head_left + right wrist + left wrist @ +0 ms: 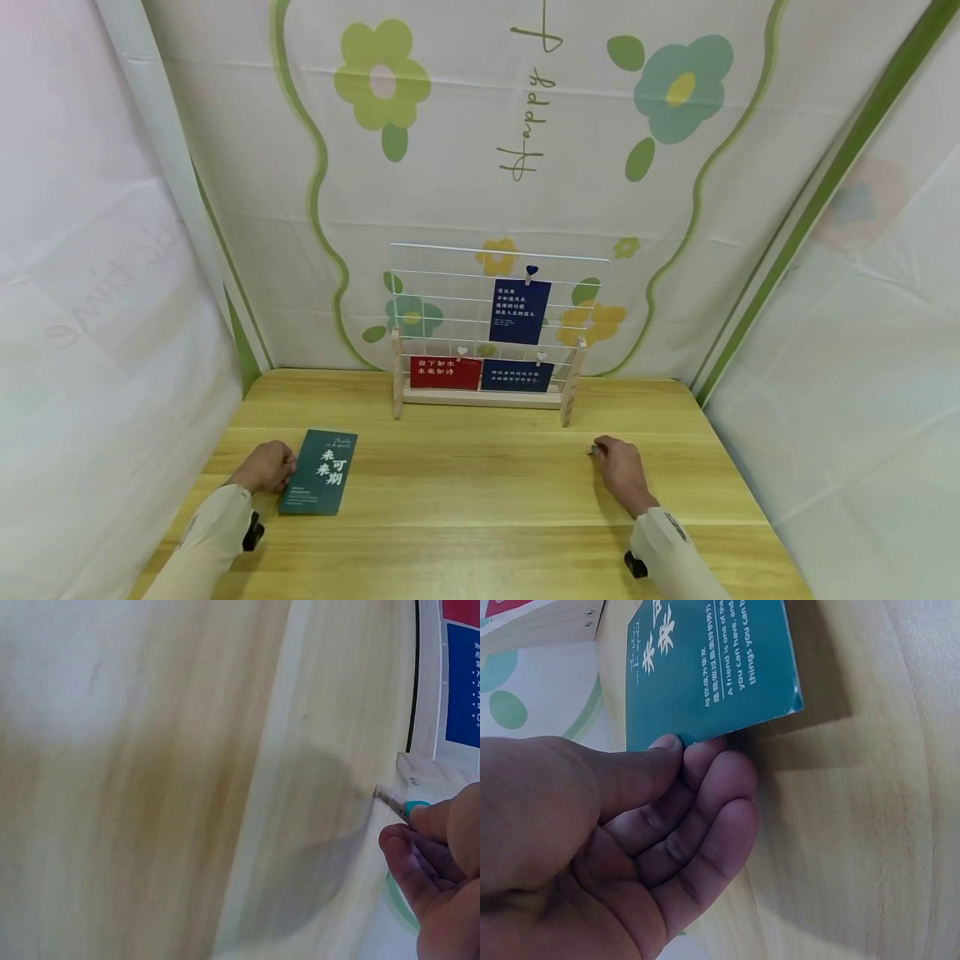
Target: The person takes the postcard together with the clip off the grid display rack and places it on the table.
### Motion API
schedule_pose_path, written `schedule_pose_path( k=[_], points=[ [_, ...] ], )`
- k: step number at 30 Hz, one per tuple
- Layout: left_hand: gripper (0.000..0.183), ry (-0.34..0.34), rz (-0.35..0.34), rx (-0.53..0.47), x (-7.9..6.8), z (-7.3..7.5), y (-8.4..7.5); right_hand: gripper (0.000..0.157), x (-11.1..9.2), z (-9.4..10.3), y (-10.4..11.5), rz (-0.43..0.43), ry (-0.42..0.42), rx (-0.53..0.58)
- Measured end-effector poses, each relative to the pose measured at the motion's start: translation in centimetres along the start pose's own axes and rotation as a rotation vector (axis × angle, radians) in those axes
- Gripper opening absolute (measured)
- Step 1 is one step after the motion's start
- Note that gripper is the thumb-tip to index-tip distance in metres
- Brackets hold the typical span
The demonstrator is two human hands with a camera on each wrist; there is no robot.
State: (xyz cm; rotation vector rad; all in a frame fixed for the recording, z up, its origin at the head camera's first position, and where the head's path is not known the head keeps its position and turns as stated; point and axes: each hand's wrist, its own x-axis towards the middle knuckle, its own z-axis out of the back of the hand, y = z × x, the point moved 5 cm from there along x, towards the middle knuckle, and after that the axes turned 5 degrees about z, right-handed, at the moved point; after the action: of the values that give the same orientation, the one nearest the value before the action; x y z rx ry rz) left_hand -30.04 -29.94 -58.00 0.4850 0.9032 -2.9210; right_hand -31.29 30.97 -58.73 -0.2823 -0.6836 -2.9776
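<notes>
L hand (264,467) pinch on card (318,472), R hand (625,475) ditto w/ clip (414,806)

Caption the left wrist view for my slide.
A person's left grip pinches the edge of a teal card over a wood-grained tabletop.

Teal card (318,472), wht lettering; clip (415,806) part turq.; red card (446,377), wht txt; tbl (465,475) lt yel., w/ wood grain.

Front-left of the wood-and-metal rack (483,401), my card (315,472) looks like smooth paper; my table (465,483), glossy wood.
</notes>
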Motion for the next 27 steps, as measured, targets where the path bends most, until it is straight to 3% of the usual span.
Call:
schedule_pose_path(
  k=[9, 15, 27],
  points=[
    [0.023, 0.004, 0.026, 0.033, 0.2, 0.3, 0.0, 0.019, -0.6, -0.4, -1.1, -0.061, 0.045, 0.002],
    [0.019, -0.004, 0.05, 0.052, 0.2, 0.5, 0.0, 0.016, -0.7, -0.5, -1.4, -0.053, 0.042, -0.007],
    [0.027, -0.029, 0.046, 0.079, 0.1, 0.7, 0.3, 0.014, -0.9, -0.8, -1.6, -0.065, 0.055, -0.012]
  ],
)
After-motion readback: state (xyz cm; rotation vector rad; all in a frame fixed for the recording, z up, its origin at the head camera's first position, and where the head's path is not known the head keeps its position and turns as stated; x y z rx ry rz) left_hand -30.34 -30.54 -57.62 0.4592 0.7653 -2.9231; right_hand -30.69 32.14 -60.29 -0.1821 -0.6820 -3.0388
